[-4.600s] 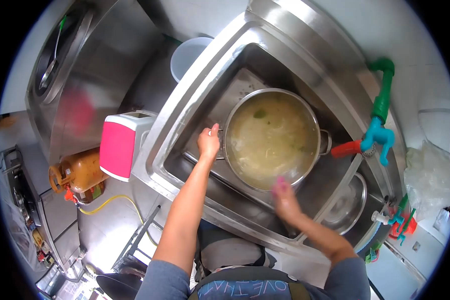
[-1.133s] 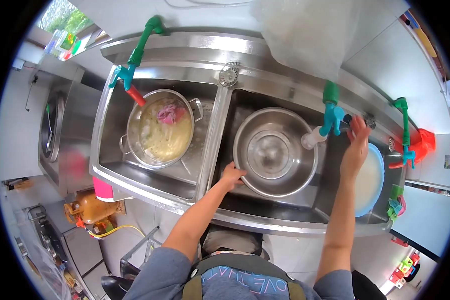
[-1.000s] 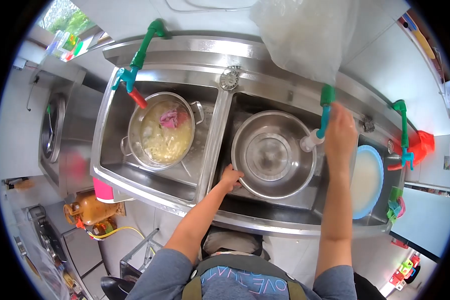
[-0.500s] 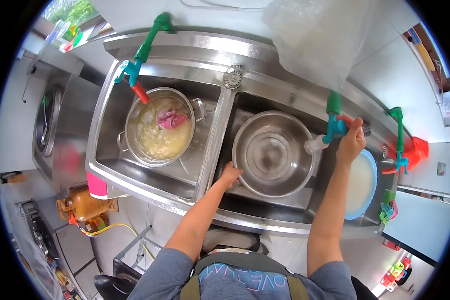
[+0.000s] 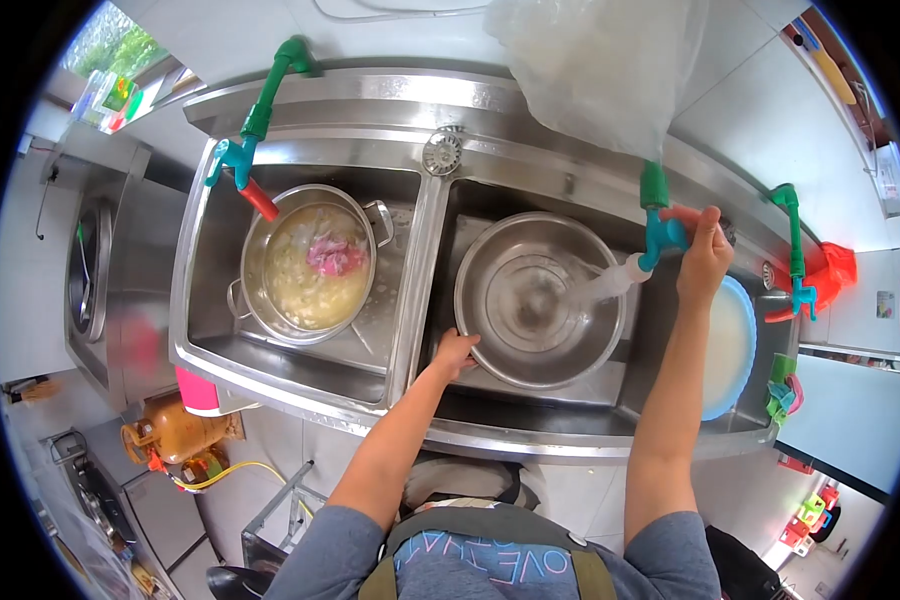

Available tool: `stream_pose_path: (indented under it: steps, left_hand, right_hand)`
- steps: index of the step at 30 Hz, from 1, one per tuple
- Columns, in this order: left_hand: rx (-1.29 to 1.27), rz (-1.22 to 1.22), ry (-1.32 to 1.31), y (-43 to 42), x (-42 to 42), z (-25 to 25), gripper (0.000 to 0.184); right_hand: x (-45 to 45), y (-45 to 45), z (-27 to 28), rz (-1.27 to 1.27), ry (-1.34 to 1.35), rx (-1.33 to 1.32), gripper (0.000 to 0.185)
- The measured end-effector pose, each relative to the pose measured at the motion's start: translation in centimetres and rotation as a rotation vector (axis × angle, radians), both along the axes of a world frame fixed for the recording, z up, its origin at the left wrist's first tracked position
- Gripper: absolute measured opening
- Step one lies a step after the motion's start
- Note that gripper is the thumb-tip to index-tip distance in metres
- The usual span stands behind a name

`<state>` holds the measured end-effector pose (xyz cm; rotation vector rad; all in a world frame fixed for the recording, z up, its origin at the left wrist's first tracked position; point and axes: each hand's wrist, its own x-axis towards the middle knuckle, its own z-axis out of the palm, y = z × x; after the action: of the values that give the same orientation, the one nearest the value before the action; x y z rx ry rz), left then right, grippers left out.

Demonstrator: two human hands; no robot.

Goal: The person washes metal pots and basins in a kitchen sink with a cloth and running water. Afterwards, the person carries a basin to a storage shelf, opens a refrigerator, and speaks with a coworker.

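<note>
A wide steel basin [image 5: 500, 352] stands in the middle sink. My left hand [image 5: 457, 353] is closed on its left rim, thumb over the edge. At the right, my right hand [image 5: 705, 257] has its fingers closed on the handle of the teal tap [image 5: 662, 236]. Water runs from the tap's white nozzle [image 5: 627, 275] into the basin. In the left sink sits a two-handled pot [image 5: 253, 275] of cloudy yellowish liquid, with a pink cloth [image 5: 336, 257] in it.
A red-tipped tap [image 5: 259, 199] hangs over the pot. A blue-rimmed bowl [image 5: 746, 350] with whitish contents sits in the right sink. A drain strainer [image 5: 442, 152] lies on the ledge, and a plastic bag [image 5: 600, 80] hangs behind. An orange gas cylinder [image 5: 178, 425] stands lower left.
My right hand has come to the middle tap and water now flows from it. My left hand has moved from the pot to the basin's rim. The pink cloth now lies in the pot.
</note>
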<state>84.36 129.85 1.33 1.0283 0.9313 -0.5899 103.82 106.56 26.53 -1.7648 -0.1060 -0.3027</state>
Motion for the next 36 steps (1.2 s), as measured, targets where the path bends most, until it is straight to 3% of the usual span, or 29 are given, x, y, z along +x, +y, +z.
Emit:
stream_pose_path:
  steps: [4,10,16,20,24,26,28,30,33,35,36]
  left_hand:
    - [-0.042,0.006,-0.021,0.0,-0.1,0.4,0.036]
    - [-0.058,0.009,0.009,0.0,-0.3,1.6,0.031]
    - [-0.086,-0.018,0.043,-0.3,-1.2,2.6,0.033]
    - [-0.103,-0.073,0.036,-0.6,-2.7,1.2,0.040]
    - [0.030,-0.220,0.049,-0.1,-3.7,3.6,0.043]
    - [0.326,-0.477,-0.147,1.0,-3.9,6.6,0.045]
    - [0.484,-0.535,-0.334,0.9,-5.7,4.5,0.042]
    - [0.310,-0.509,-0.417,3.9,-5.8,11.3,0.035]
    - [0.177,-0.200,-0.598,10.9,-7.5,13.5,0.027]
    - [0.510,-0.040,-0.558,17.4,-8.8,12.5,0.022]
    - [0.659,0.028,-0.512,21.3,-9.4,11.3,0.023]
  right_hand:
    - [-0.2,0.4,0.2,-0.002,0.005,-0.034,0.052]
    - [-1.0,1.5,-0.2,0.063,0.007,0.073,0.054]
    - [-2.8,2.7,-0.9,-0.126,-0.014,0.089,0.049]
    - [-5.0,1.9,-2.8,-0.320,-0.251,-0.174,0.042]
    - [-8.3,3.2,-3.3,-0.416,-0.272,-0.248,0.040]
    - [-10.0,5.0,-3.3,-0.471,-0.356,-0.309,0.036]
    - [-12.0,6.9,-3.7,-0.386,-0.330,-0.302,0.033]
    - [-13.8,9.5,-5.0,-0.232,-0.324,-0.305,0.027]
    - [-16.5,17.2,-6.4,0.118,0.023,-0.372,0.016]
    - [-17.4,22.9,-7.6,0.513,-0.075,-0.526,0.016]
    - [-18.3,25.7,-10.1,0.698,0.279,-0.254,0.020]
